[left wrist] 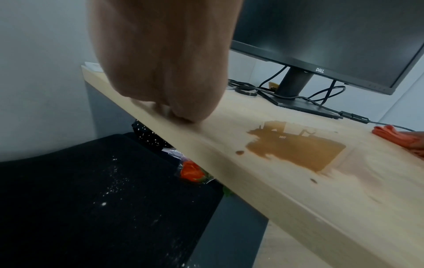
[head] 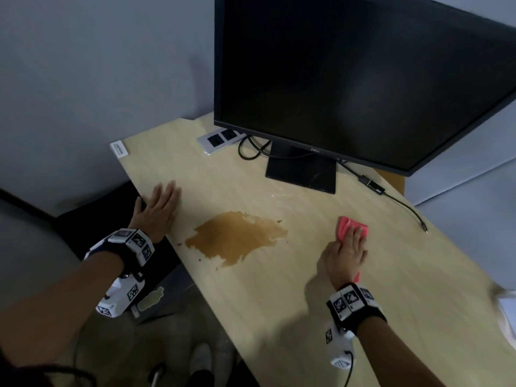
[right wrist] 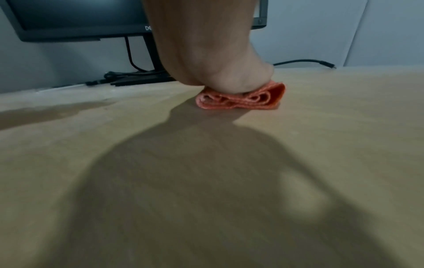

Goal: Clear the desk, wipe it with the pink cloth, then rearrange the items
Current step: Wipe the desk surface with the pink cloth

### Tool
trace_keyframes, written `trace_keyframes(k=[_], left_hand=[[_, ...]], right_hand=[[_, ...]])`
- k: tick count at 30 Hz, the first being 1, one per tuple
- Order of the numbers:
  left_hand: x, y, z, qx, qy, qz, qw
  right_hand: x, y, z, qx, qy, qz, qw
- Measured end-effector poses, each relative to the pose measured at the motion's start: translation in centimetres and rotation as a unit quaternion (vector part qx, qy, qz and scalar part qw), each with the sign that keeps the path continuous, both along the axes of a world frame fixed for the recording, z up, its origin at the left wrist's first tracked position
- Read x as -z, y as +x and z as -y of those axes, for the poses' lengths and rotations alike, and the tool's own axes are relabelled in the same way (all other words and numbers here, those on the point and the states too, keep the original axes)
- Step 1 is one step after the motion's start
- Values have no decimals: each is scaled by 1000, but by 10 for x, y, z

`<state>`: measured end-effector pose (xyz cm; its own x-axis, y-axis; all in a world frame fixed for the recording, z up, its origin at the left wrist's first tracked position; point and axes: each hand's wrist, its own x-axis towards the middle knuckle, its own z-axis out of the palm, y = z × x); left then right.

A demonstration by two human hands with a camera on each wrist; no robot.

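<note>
A brown liquid spill [head: 237, 237] spreads over the middle of the light wooden desk [head: 251, 297]. To its right the folded pink cloth [head: 349, 227] lies on the desk under my right hand [head: 347, 252], which presses it flat with straight fingers. From the right wrist view the cloth [right wrist: 241, 98] shows as rolled folds beneath the palm. My left hand [head: 159, 208] rests flat and open on the desk's left edge, left of the spill [left wrist: 296, 145]. The cloth [left wrist: 399, 137] sits at the right border of the left wrist view.
A black monitor [head: 349, 74] on a stand [head: 301, 171] stands at the back with cables and an adapter [head: 374, 185] to its right. A socket plate [head: 217, 141] sits at the back left. A black chair [left wrist: 103, 199] stands beside the desk. Something white [head: 506, 308] lies at the right border.
</note>
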<state>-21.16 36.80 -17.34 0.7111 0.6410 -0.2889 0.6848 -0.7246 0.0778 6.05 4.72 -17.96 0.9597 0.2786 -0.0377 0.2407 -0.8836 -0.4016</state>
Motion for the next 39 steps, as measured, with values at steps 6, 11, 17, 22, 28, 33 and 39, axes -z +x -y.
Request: trace_keyframes(k=[6, 11, 17, 22, 28, 33, 39], left_hand=[[2, 1, 1, -11, -7, 16, 1000], [4, 0, -2, -11, -20, 26, 999], [4, 2, -1, -9, -26, 18, 999], [1, 5, -1, -10, -27, -11, 1000], [-5, 10, -1, -19, -39, -38, 998], [-10, 11, -3, -19, -50, -63, 997], [-10, 10, -1, -24, -57, -69, 996]], right_hand=[[-9, 14, -62, 27, -6, -53, 998], [-12, 8, -106, -12, -2, -45, 999], [1, -19, -153, -15, 34, -34, 999], [3, -55, -180, -86, 75, 10, 993], [-22, -31, -159, -184, 241, -211, 929], [-40, 10, -111, -162, 296, -261, 904], [-25, 23, -67, -141, 215, -162, 953]])
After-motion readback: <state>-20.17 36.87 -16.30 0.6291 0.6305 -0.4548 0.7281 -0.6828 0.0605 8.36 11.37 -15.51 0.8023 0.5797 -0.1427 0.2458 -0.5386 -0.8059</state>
